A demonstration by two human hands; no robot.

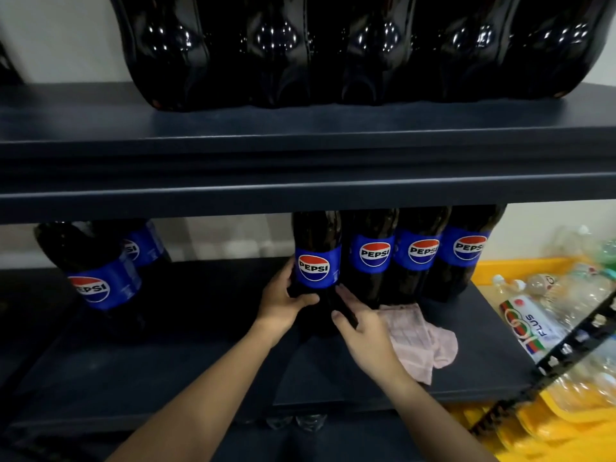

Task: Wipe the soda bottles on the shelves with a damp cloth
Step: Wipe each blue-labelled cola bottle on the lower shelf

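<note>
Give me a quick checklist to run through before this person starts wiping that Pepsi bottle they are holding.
1. Bottle steadied: left hand grips the front Pepsi bottle - ok.
2. Cloth in hand: pink cloth lies on the lower shelf, right hand rests on the bottle instead - not ok.
3. Cloth within reach, beside the right hand - ok.
4. Cloth damp - cannot tell.
5. Bottle upright - ok.

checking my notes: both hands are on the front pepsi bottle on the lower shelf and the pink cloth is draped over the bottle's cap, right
Not quite. The head view shows both hands, left hand and right hand, on the front Pepsi bottle on the lower shelf, but the pink cloth is not over its cap. It lies on the shelf board to the right of the bottle, partly under the right hand; the cap is hidden by the shelf above.
</note>
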